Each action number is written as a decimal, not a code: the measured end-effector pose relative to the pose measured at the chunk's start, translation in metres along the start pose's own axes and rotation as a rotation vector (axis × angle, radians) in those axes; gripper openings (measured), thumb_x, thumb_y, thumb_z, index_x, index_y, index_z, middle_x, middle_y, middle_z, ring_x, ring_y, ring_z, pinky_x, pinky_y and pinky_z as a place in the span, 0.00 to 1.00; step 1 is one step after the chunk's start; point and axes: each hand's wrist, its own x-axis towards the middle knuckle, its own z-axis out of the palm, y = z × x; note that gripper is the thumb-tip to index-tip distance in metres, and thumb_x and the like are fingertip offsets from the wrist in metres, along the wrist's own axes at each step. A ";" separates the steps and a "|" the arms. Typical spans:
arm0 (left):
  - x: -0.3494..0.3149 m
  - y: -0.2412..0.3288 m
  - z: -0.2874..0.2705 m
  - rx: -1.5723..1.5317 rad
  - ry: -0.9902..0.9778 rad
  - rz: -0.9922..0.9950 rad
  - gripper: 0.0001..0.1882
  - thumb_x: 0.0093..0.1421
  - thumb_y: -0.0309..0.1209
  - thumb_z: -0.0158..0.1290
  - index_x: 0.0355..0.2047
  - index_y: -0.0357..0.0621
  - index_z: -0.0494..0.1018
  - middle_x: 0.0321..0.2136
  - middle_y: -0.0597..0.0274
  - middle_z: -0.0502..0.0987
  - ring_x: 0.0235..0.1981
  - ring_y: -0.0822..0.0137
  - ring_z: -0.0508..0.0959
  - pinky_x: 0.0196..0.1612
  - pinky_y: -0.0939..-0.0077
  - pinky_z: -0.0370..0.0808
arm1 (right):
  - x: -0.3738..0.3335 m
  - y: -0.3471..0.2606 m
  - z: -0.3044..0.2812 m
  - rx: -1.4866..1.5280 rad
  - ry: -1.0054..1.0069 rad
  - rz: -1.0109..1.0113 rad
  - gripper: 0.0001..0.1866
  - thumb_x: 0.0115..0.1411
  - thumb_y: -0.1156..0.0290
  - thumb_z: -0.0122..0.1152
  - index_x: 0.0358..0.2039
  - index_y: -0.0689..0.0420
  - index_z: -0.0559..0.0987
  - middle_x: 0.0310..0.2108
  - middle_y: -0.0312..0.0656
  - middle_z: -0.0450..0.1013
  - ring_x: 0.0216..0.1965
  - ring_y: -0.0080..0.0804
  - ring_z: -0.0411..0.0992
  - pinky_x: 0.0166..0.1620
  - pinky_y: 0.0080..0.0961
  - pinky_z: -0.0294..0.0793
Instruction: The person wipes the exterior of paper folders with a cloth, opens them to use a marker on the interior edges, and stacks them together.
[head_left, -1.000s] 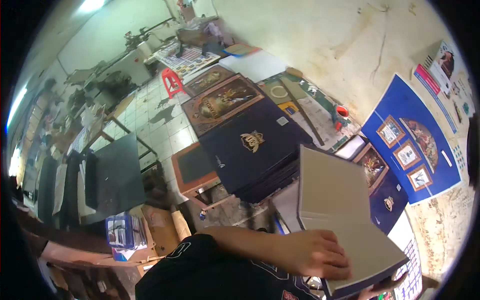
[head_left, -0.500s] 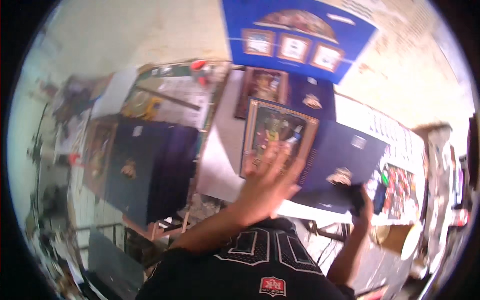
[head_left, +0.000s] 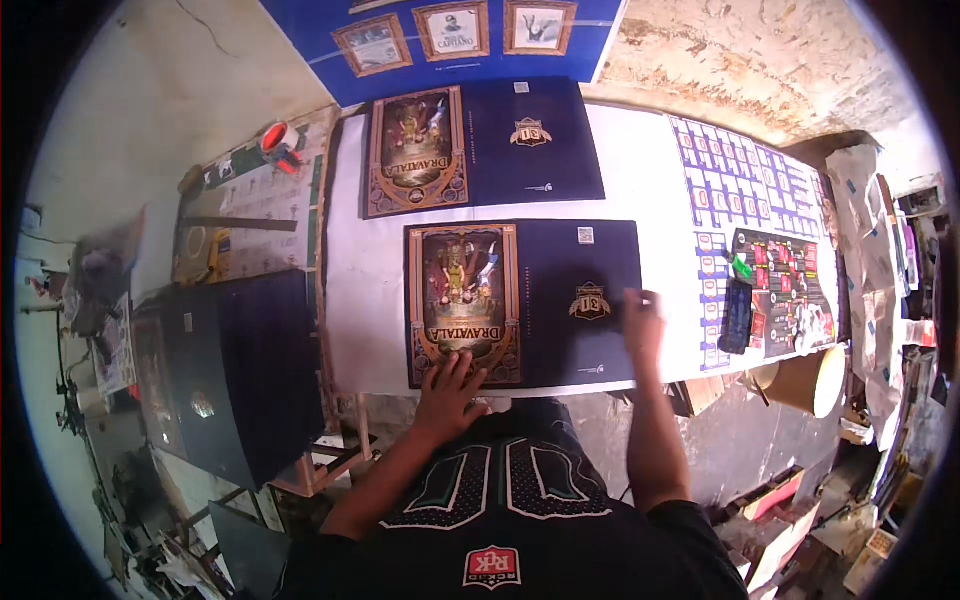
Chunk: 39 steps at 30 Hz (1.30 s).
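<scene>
A printed cover sheet [head_left: 550, 345] lies flat on the white tabletop in front of me, dark blue with a framed, colourful picture on its left half and a gold emblem on its right. My left hand [head_left: 450, 395] rests on the picture's near edge, fingers spread. At the sheet's right edge is my right hand [head_left: 643, 315], its fingers curled closed and slightly blurred; whatever is in them cannot be made out. A matching cover sheet [head_left: 535, 175] lies just beyond, parallel to the first.
Left of the table stands a stack of dark blue sheets [head_left: 265, 370]. On the right are a dark phone-like object [head_left: 737, 315], a small green item [head_left: 741, 265] and printed sheets [head_left: 715, 170]. A blue poster [head_left: 490, 65] leans on the wall. A red-and-black tool [head_left: 281, 145] lies far left.
My left hand has moved off the picture's middle to its near edge. My right hand, earlier low at the sheet's corner with something black, is now higher along its right edge. The view has shifted.
</scene>
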 end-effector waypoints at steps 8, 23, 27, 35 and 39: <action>-0.006 -0.001 -0.002 -0.057 -0.048 -0.019 0.31 0.62 0.49 0.50 0.64 0.55 0.65 0.68 0.51 0.55 0.69 0.51 0.54 0.66 0.46 0.49 | -0.058 -0.035 0.129 -0.661 -0.214 -1.120 0.25 0.65 0.63 0.43 0.62 0.53 0.69 0.67 0.50 0.58 0.69 0.46 0.54 0.68 0.64 0.41; 0.001 0.003 -0.006 -0.093 -0.103 0.034 0.31 0.62 0.42 0.50 0.65 0.55 0.62 0.70 0.51 0.52 0.70 0.50 0.51 0.67 0.44 0.48 | 0.054 0.009 0.083 -0.500 0.232 -0.745 0.29 0.69 0.56 0.43 0.67 0.54 0.61 0.70 0.46 0.53 0.71 0.43 0.48 0.67 0.66 0.41; -0.004 -0.004 -0.002 -0.127 -0.083 0.019 0.33 0.61 0.42 0.51 0.65 0.48 0.60 0.69 0.50 0.53 0.71 0.51 0.51 0.67 0.46 0.49 | 0.011 0.000 0.081 -0.753 0.235 -0.704 0.28 0.70 0.59 0.40 0.67 0.57 0.60 0.70 0.49 0.53 0.72 0.49 0.46 0.67 0.63 0.44; -0.008 -0.013 0.001 -0.232 -0.103 0.029 0.37 0.57 0.38 0.56 0.65 0.42 0.55 0.69 0.48 0.52 0.71 0.49 0.49 0.68 0.45 0.43 | -0.058 0.061 0.044 -0.465 0.063 -0.499 0.31 0.65 0.57 0.48 0.66 0.55 0.63 0.70 0.47 0.53 0.71 0.49 0.49 0.67 0.59 0.45; -0.010 -0.013 0.004 -0.205 -0.072 0.051 0.37 0.57 0.37 0.55 0.64 0.42 0.56 0.69 0.49 0.52 0.71 0.50 0.50 0.67 0.44 0.45 | -0.083 0.062 0.044 -0.533 0.191 -0.224 0.31 0.65 0.56 0.51 0.65 0.56 0.64 0.69 0.53 0.53 0.70 0.53 0.49 0.67 0.62 0.41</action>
